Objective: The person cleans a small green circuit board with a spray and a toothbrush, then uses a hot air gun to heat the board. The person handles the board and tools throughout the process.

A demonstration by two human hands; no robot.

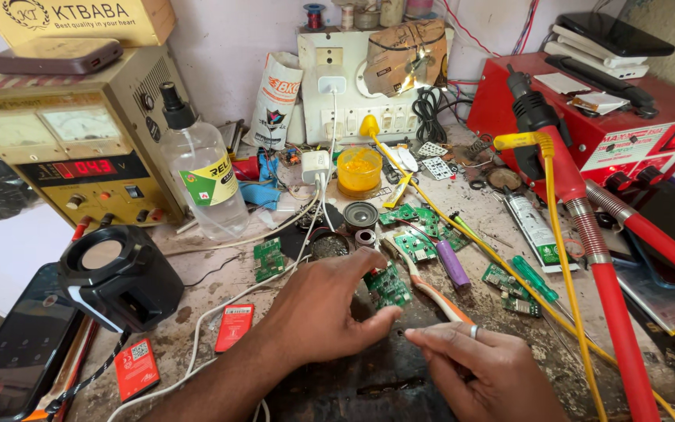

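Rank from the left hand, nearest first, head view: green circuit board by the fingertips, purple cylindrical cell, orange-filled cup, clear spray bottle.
From the left hand:
1. Green circuit board, just beyond the fingertips.
2. Purple cylindrical cell, farther right.
3. Orange-filled cup and clear spray bottle, cup far behind, bottle back left; too close to call.

Both forearms are bare, with no sleeves showing. The right hand (pixel 484 367) wears a plain silver ring (pixel 474 331), at its twelve o'clock edge.

Both hands meet low at centre frame: left hand (pixel 323 305) and right hand (pixel 482 371), fingertips pinched and nearly touching.
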